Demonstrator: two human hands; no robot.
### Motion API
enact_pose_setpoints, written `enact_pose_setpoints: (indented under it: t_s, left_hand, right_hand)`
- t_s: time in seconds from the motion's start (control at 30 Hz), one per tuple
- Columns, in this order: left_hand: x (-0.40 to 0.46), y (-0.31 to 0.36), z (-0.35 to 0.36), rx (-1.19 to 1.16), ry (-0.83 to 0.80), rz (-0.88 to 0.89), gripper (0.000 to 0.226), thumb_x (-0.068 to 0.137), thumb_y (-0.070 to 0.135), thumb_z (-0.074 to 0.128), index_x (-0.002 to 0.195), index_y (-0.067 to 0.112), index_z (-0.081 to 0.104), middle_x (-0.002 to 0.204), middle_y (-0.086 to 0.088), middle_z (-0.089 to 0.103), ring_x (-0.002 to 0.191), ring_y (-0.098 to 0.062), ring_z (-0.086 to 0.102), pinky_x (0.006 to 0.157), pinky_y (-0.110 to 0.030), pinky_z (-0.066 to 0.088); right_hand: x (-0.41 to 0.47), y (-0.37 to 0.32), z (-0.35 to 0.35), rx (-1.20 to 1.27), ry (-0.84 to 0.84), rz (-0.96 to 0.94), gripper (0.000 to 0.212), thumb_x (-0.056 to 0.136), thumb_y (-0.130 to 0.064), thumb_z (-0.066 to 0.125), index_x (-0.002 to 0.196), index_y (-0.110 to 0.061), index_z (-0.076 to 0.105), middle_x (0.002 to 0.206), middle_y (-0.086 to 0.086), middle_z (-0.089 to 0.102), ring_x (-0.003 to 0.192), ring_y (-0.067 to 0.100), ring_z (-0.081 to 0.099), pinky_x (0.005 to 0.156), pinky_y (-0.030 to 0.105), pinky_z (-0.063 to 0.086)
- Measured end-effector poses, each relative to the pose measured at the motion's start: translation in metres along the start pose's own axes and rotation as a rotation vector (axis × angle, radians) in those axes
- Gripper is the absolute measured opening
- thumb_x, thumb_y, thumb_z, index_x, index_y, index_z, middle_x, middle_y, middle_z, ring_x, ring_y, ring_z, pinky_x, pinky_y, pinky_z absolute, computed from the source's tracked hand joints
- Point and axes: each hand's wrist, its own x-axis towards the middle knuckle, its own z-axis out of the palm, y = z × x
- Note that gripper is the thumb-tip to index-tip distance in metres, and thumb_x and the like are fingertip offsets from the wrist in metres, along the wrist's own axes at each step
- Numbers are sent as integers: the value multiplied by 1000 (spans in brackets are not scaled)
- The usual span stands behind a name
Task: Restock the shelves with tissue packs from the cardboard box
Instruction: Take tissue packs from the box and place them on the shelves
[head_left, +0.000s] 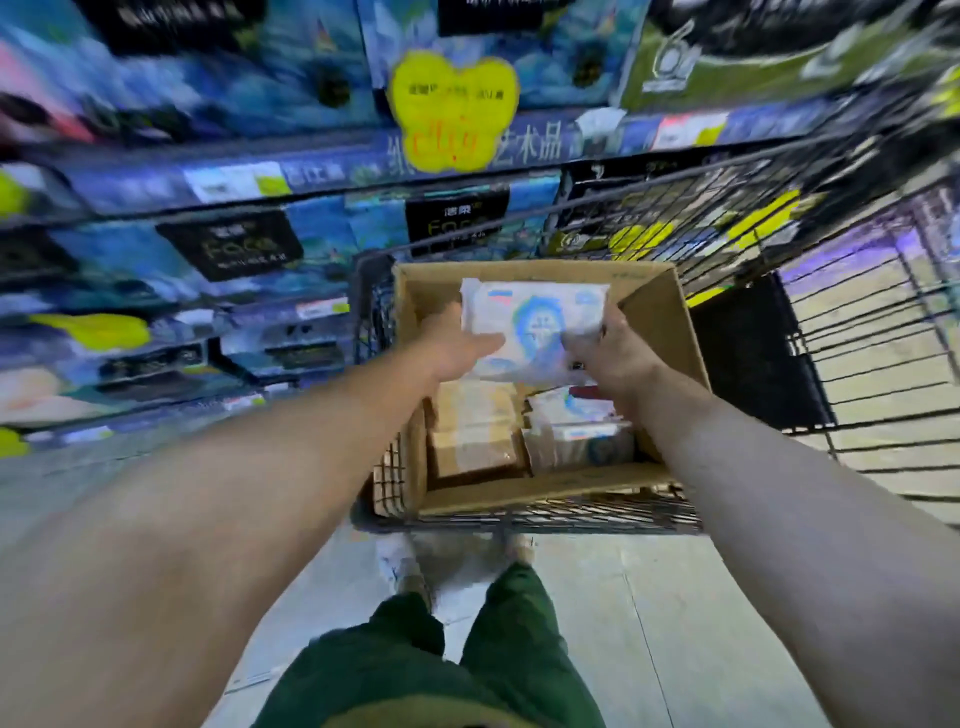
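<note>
A white tissue pack (535, 322) with a blue print is held above the open cardboard box (670, 332). My left hand (457, 345) grips its left side, thumb on top. My right hand (610, 348) grips its right side, fingers curled over the edge. Deeper in the box lie more white and blue tissue packs (582, 431) on the right and tan wrapped packs (475, 431) on the left. The box sits in a wire shopping cart (857, 332). The picture is blurred by motion.
Shelves (218, 176) stocked with blue tissue packages run along the left and top. A yellow price tag (452, 111) hangs from the shelf edge. The cart's black wire sides rise on the right. My legs in green trousers (431, 665) stand on a pale tiled floor.
</note>
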Motion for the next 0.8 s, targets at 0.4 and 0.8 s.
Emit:
enact_pose_setpoints:
  t_s: [0.4,0.8]
  left_hand:
    - [-136,8,-119,-48,186,263,41,93,26,62,131,14,54,119,6,58,97,-15,57,75,-26,47]
    - [-330,-116,-218,-125,673,279,51,87,15,69,129,18,40,117,1,54,103,-16,54,82,-31,45]
  right_hand:
    - [-114,-78,56,-36,-43,-364,16,96,-21,56,112,-22,54,118,2,61,101,22,62,79,41,56]
    - [-255,-116,231,-348,-183,-851,61,97,-23,55,149,-27,24,138,-2,51,114,21,56,86,41,52]
